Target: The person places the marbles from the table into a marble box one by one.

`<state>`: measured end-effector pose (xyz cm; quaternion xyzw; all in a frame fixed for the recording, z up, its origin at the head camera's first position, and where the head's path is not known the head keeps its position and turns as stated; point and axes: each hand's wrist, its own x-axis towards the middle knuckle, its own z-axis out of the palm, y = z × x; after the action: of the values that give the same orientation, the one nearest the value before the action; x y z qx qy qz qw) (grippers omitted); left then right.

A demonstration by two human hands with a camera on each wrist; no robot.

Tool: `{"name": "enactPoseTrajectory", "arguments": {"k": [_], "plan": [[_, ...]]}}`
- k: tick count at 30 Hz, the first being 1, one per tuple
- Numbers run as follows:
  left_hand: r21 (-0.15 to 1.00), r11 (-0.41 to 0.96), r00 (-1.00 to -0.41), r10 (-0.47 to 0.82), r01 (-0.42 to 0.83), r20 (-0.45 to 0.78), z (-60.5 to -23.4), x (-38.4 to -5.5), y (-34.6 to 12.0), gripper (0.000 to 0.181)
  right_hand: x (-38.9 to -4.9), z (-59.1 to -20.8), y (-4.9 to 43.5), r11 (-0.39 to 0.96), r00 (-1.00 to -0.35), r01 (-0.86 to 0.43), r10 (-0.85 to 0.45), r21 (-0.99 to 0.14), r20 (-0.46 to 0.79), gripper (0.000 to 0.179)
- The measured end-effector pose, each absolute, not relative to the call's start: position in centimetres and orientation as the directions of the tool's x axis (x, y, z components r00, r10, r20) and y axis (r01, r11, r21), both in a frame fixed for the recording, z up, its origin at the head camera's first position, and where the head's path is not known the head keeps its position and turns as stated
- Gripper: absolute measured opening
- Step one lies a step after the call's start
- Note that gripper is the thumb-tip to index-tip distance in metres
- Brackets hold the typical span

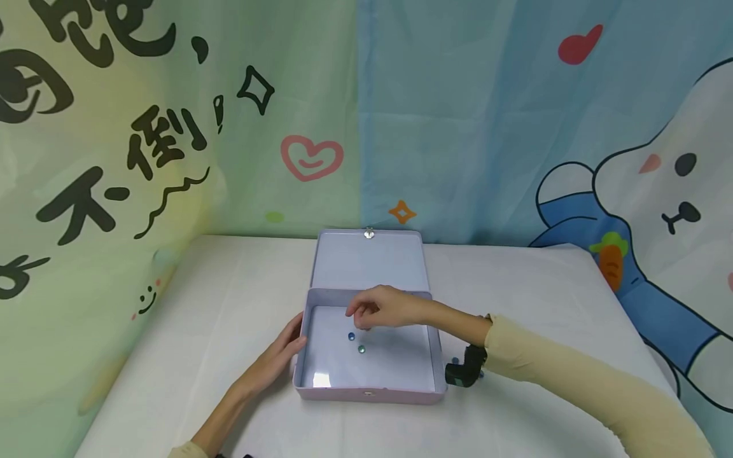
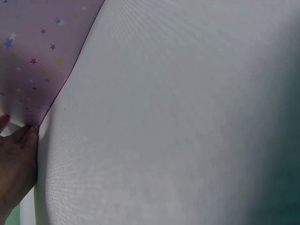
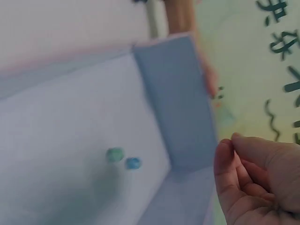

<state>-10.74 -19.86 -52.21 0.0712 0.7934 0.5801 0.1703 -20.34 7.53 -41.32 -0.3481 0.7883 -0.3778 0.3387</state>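
A shallow lilac box (image 1: 369,394) stands with its hinged lid (image 1: 369,261) raised at the back. On its pale floor lie a blue marble (image 1: 352,336) and a green marble (image 1: 361,349), close together but apart. My right hand (image 1: 385,307) hovers over the box behind the marbles. In the right wrist view its curled thumb and forefinger (image 3: 255,180) meet at the tips, with no object visible between them. My left hand (image 1: 280,353) rests its fingers against the box's left wall. The left wrist view shows that hand (image 2: 18,159) touching the star-printed outer side (image 2: 42,51).
More blue marbles (image 1: 455,360) lie on the white tablecloth (image 1: 515,280) right of the box, partly hidden by the black wrist camera (image 1: 466,367). A printed curtain (image 1: 435,95) hangs behind and left of the table.
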Motion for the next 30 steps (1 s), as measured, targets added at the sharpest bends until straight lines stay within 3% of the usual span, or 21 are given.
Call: {"name": "enactPoseTrajectory", "arguments": {"k": [6, 11, 18, 24, 30], "plan": [[0.945, 0.316, -0.934, 0.307, -0.083, -0.185, -52.0, -10.7, -20.0, 0.061, -18.8, -39.2, 9.9, 0.387, -0.590, -0.160, -0.775, -0.908, -0.227, 0.025], [0.946, 0.311, -0.933, 0.309, -0.086, -0.186, -52.0, -10.9, -20.1, 0.061, -18.3, -39.0, 13.2, 0.371, -0.706, -0.144, -0.689, -0.917, -0.167, 0.026], [0.944, 0.318, -0.930, 0.315, -0.087, -0.192, -52.2, -11.0, -19.8, 0.061, -17.9, -40.2, 19.3, 0.498, -0.870, -0.061, -0.452, -0.865, -0.198, 0.037], [0.950, 0.305, -0.925, 0.336, -0.072, -0.179, -52.0, -11.0, -19.8, 0.059, -17.2, -42.1, 24.3, 0.611, -0.930, -0.011, -0.298, -0.792, -0.217, 0.043], [0.951, 0.299, -0.927, 0.330, -0.073, -0.175, -52.1, -10.8, -19.9, 0.058, -17.3, -44.4, 28.1, 0.693, -0.969, -0.053, -0.209, -0.719, -0.130, 0.037]]}}
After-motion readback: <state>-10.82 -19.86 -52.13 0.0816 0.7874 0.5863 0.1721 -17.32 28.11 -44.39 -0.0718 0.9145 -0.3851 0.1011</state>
